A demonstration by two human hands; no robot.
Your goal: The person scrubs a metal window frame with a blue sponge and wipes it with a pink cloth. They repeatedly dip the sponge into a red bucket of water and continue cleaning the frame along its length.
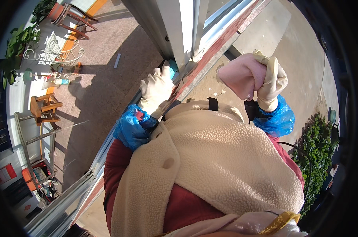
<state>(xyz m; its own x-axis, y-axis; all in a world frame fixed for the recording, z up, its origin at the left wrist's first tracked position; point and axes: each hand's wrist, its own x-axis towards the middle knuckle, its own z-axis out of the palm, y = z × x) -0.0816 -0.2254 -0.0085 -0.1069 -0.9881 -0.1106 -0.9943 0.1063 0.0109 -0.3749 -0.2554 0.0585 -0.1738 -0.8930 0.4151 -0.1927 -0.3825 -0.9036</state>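
Note:
My left hand (157, 88), in a cream rubber glove and a blue plastic sleeve cover, holds a teal cloth or sponge (173, 70) against the foot of an upright metal door or window frame (172, 32). Most of the teal piece is hidden by my fingers and the frame. Below this hand runs the metal sill track (137, 102). On the other side, my right hand (272, 81), gloved and sleeved alike, grips a folded pink cloth (241, 75) in the air, apart from the frame.
A brick-red ledge (216, 43) follows the track. On the indoor floor (108, 89) stand a wooden stool (45, 108), a metal rack (34, 139), a white scrollwork stand (56, 54) and a bottle (61, 81). Leafy plants (315, 160) grow outside on the right, over concrete (303, 71).

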